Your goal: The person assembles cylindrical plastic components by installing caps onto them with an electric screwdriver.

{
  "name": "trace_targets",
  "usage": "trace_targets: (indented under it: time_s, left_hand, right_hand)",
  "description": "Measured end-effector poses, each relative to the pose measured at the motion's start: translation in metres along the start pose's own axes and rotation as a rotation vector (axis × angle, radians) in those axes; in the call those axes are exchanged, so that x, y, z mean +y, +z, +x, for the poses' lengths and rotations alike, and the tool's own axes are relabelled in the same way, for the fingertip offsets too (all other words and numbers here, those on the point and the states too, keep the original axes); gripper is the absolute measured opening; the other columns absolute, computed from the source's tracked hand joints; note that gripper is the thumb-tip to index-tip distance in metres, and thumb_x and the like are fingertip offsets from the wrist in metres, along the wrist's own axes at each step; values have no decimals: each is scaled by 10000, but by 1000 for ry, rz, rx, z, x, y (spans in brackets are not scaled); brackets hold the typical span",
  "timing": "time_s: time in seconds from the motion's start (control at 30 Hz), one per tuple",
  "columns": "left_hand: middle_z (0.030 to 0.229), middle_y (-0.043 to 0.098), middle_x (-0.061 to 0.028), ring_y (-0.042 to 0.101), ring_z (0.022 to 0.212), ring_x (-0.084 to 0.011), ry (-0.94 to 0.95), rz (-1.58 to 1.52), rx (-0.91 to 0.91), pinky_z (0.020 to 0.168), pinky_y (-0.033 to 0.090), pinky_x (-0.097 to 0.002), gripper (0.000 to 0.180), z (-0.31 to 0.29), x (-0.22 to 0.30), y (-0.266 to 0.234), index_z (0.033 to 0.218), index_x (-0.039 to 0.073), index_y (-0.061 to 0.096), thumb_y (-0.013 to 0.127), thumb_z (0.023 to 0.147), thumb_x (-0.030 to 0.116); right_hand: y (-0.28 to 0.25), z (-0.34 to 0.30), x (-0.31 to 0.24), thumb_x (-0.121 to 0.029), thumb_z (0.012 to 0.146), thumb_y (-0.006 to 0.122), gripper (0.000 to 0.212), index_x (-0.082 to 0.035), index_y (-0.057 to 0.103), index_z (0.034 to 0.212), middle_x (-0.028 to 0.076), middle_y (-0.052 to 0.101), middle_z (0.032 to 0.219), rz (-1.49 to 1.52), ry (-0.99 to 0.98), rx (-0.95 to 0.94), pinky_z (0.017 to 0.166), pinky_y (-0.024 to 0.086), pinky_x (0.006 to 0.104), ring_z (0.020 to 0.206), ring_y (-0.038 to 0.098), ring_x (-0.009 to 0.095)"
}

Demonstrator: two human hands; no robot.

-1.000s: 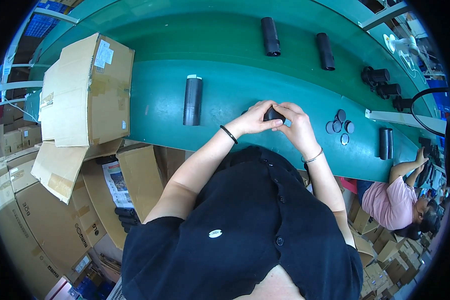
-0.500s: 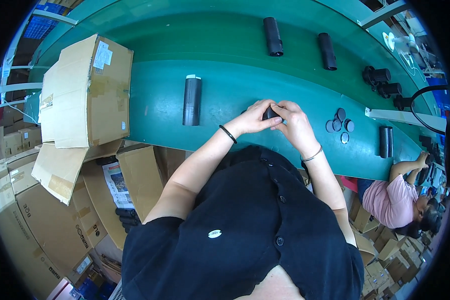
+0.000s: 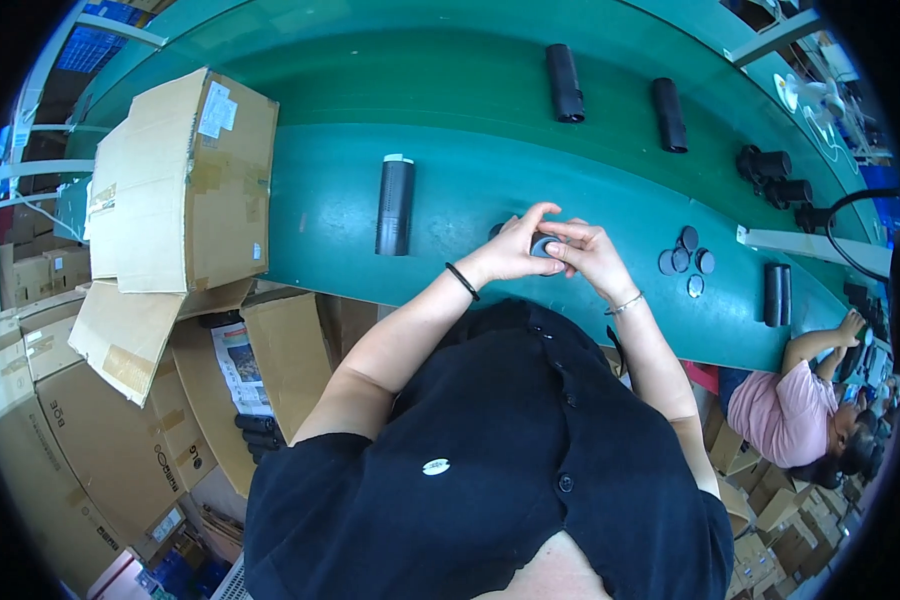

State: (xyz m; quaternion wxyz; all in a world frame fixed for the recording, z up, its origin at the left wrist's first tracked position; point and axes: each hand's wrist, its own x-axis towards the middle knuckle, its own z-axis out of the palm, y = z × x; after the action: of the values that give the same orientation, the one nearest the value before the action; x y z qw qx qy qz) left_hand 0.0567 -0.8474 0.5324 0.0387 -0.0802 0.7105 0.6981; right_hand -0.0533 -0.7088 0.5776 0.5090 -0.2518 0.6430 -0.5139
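Note:
Both my hands meet over the near part of the green table. My left hand is wrapped round a black cylinder, most of which the fingers hide; a bit of it shows left of the hand. At the cylinder's right end sits a round dark cap, its face turned up toward me. My right hand pinches this cap at its edge with thumb and fingers. Several loose round black caps lie to the right of my hands. A black cylinder with a pale top end stands or lies to the left.
An open cardboard box is at the table's left. Two black cylinders lie on the far green strip, another cylinder at the right. Black flanged parts sit far right. Someone in a pink top works at the right.
The cylinder's end has turned up, so the cap's round face now shows between my hands. My left index finger has lifted, and the right fingers have shifted onto the cap's edge.

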Motion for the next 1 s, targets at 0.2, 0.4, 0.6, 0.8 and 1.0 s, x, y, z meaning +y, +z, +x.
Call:
trace_targets:
  time_s: [0.2, 0.4, 0.6, 0.8, 1.0]
  left_hand:
    - [1110, 507, -148, 509, 1034, -199, 30, -93, 23, 871, 439, -326, 770, 2, -5, 1, 1312, 66, 301, 768, 712, 188]
    - [1213, 473, -192, 475, 1153, -315, 186, 222, 181, 958, 397, -398, 878, -5, -33, -12, 1291, 73, 343, 820, 615, 364]
    - [1097, 503, -160, 525, 1019, -262, -195, -274, 493, 828, 473, -385, 710, 48, -38, -42, 1213, 16, 331, 776, 680, 164]
    - [1012, 521, -150, 576, 891, -279, -285, -154, 618, 764, 503, -395, 740, 160, -52, -152, 1151, -16, 308, 778, 585, 58]
    - [1207, 498, -259, 572, 1005, -381, -406, 444, 791, 858, 477, -407, 815, 204, -72, -210, 1211, -38, 352, 802, 645, 338]
  right_hand:
    - [2, 6, -3, -152, 846, 636, 244, -73, 661, 1076, 27, 524, 848, -97, -23, 69, 462, 441, 187, 565, 522, 65]
    - [-14, 17, 7, -255, 900, 580, 335, -53, 600, 1167, 40, 546, 883, 158, 93, 121, 504, 468, 194, 621, 564, 92]
    - [-8, 12, 17, -270, 920, 544, 410, -48, 493, 1262, 20, 560, 923, 355, 41, 149, 615, 472, 216, 756, 572, 103]
    - [-43, -28, 64, -150, 904, 537, 235, -42, 602, 1102, -15, 571, 806, 157, 296, 341, 597, 453, 211, 682, 545, 76]
    - [-95, -60, 107, -146, 854, 580, 214, -19, 633, 1018, 22, 616, 802, 45, 299, 634, 553, 456, 241, 653, 567, 95]
